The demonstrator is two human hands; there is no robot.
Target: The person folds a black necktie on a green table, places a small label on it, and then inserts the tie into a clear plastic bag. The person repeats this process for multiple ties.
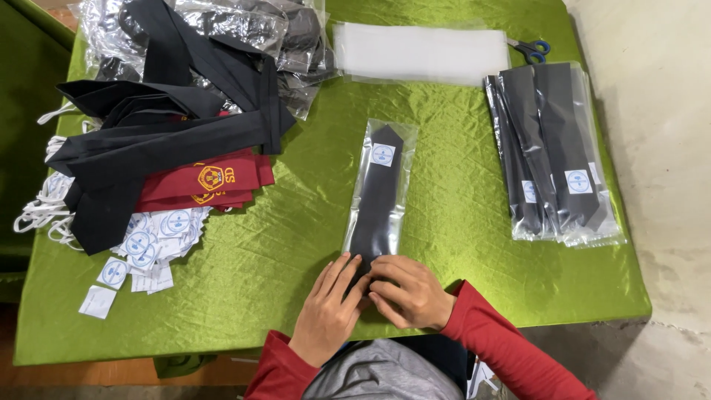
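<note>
A black necktie in a clear plastic sleeve (379,194) lies lengthwise in the middle of the green cloth, with a small white round-logo label near its pointed far end. My left hand (329,307) and my right hand (407,290) press together on the near end of the sleeve, fingers pinching the plastic there. Both arms wear red sleeves.
Packed black ties in sleeves (555,152) are stacked at the right. Loose black ties (159,126) and red ties (207,181) lie at the left over white labels (141,248) and white elastic. Empty clear sleeves (422,52), blue-handled scissors (532,50) and bagged ties sit at the back.
</note>
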